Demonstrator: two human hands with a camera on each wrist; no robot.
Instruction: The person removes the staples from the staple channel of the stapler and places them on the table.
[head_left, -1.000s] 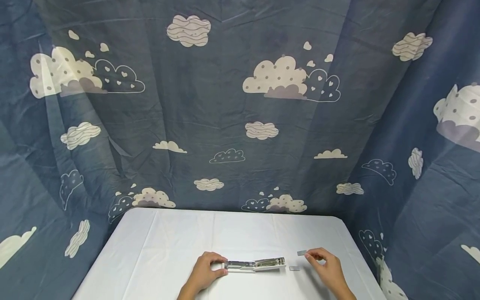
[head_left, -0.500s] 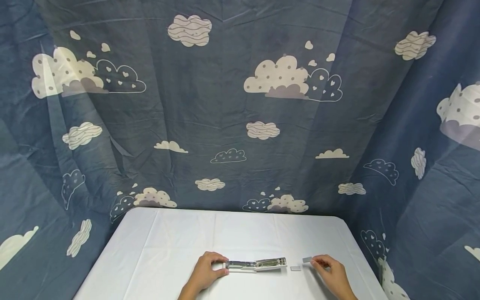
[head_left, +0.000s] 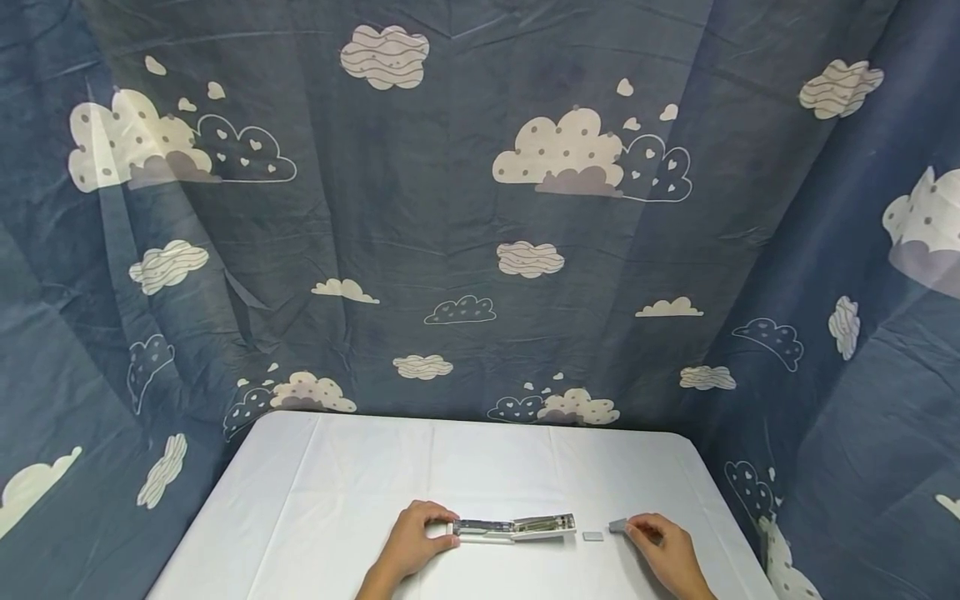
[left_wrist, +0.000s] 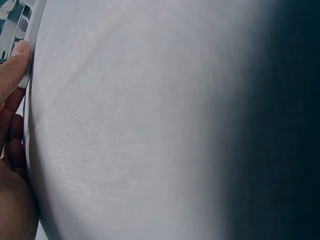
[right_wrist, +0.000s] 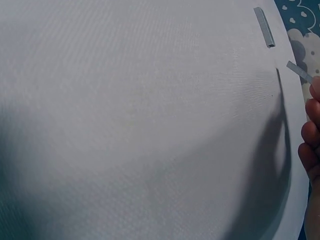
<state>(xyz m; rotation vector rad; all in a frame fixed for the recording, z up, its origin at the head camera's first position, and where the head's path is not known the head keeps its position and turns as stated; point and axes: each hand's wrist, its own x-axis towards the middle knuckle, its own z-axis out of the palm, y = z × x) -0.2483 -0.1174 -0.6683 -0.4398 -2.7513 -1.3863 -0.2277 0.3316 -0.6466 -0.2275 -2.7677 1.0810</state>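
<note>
A stapler, white outside with metal and dark parts inside, lies folded wide apart on the white table. My left hand grips its left end between thumb and fingers. In the left wrist view, the thumb presses on the pale edge of the stapler. To the right, my right hand pinches a grey strip of staples by one end, holding it above the table. A second staple strip lies between the stapler and that hand; the right wrist view shows this lying strip too.
A white cloth covers the table, whose rounded far corners meet a blue curtain printed with clouds. The curtain also hangs along the left and right sides.
My right hand has shifted slightly right and toward me, carrying its staple strip away from the far side of the lying one. The left hand keeps its grip on the stapler.
</note>
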